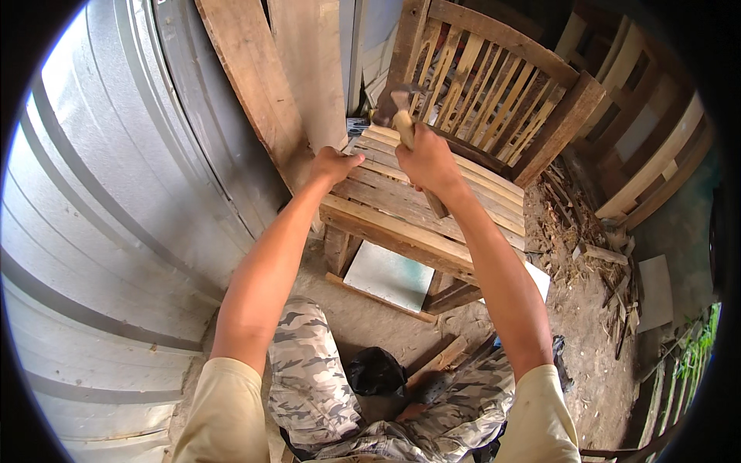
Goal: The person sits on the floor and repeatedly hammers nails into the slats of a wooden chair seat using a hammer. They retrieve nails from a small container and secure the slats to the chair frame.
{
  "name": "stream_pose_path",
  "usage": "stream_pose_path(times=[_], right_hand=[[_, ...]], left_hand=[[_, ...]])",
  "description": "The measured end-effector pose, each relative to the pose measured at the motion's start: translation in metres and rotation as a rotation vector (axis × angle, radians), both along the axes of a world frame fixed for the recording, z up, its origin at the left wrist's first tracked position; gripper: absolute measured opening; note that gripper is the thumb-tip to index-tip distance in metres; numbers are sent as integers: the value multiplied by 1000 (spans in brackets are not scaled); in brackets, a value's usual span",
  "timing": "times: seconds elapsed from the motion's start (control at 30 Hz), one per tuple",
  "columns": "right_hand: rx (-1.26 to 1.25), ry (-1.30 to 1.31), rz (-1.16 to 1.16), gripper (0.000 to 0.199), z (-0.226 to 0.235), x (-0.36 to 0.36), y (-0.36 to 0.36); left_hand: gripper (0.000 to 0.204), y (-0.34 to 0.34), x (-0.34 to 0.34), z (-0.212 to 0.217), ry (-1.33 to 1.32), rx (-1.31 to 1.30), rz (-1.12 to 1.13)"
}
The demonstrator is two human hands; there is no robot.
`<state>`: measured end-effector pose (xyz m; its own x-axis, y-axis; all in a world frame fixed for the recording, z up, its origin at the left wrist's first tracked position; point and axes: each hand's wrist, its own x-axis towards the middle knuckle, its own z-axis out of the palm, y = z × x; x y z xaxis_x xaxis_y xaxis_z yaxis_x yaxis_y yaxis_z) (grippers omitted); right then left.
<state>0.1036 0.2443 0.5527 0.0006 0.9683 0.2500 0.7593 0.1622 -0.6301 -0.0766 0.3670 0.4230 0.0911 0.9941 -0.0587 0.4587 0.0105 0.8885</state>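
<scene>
A wooden chair (432,243) with a slatted seat and a slatted backrest (482,85) stands in front of me. My right hand (429,160) is wrapped round the pale wooden handle of a hammer (404,126), its metal head raised above the back part of the seat. At the seat's left edge, my left hand (335,167) is closed with the thumb stretched to the right along the slats. Its curled fingers are mostly hidden, and I cannot make out what they hold.
Corrugated metal sheeting (116,193) rises on the left, with tall wooden boards (258,85) leaning beside it. Under the seat lies a pale flat panel (388,275). A black plastic bag (376,372) sits between my legs. Wood scraps (606,255) and slatted wooden frames (656,131) are at right.
</scene>
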Motion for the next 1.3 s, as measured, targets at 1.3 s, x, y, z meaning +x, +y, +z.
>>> stream_pose_path(times=[1.3], right_hand=[[50,10,-29,31,-1,8,-8]], left_hand=[[63,-16,-1,22,-153,-198,34]])
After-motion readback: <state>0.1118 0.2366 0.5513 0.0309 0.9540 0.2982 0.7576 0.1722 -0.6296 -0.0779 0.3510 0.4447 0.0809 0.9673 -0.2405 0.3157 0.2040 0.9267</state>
